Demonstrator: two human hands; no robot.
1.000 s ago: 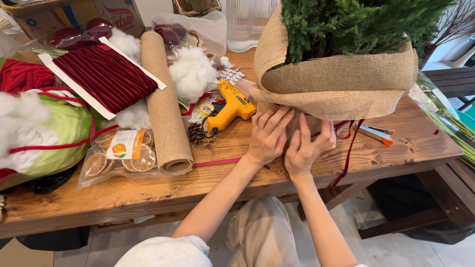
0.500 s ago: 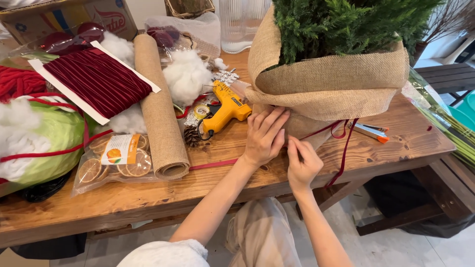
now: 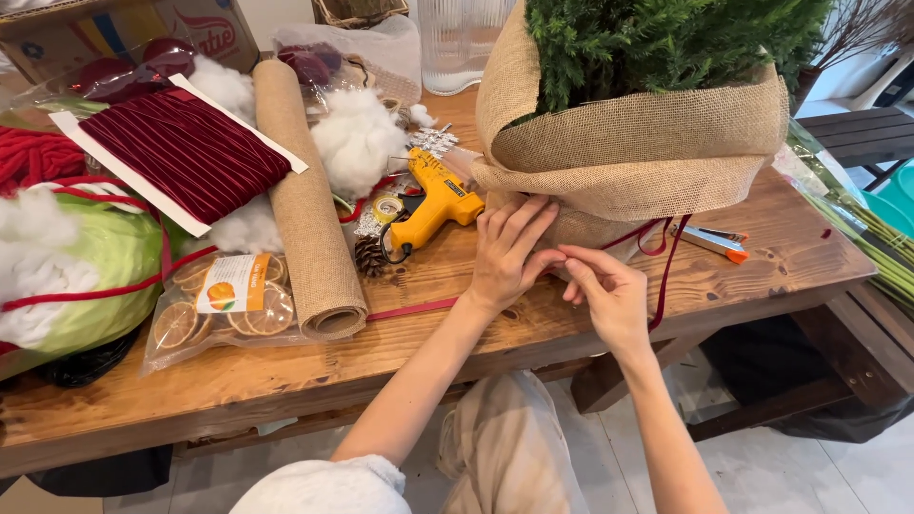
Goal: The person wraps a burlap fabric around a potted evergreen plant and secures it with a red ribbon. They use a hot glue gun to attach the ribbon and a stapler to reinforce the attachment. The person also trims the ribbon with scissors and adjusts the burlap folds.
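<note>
Pressing flat on burlap wrap [image 3: 628, 162], left hand [image 3: 505, 252]; right hand [image 3: 605, 295] pinches red ribbon [image 3: 657, 257].

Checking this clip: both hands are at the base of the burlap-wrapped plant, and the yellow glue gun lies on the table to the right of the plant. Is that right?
Not quite. The head view shows the yellow glue gun lying on the table to the left of the burlap-wrapped plant, not the right. The rest holds: the left hand and right hand are both at the base of the plant's wrap.
</note>
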